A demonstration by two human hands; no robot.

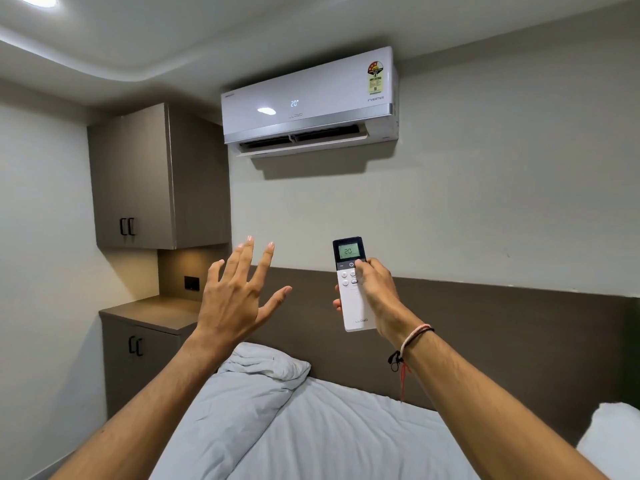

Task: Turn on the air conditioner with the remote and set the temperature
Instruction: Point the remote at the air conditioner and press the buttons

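Observation:
A white air conditioner (311, 102) hangs high on the wall, its front reading 20 and its lower flap open. My right hand (375, 292) holds a white remote (351, 299) upright and pointed at the unit, thumb resting on the buttons just under its dark screen, which also reads 20. My left hand (239, 292) is raised beside it with fingers spread and nothing in it, well to the left of the remote.
A bed with a pale sheet (329, 438) and crumpled pillow (266, 365) lies below my arms against a brown headboard (502, 334). A brown wall cabinet (138, 178) and lower cabinet (145, 351) stand at the left. Another pillow (613, 441) sits at the right edge.

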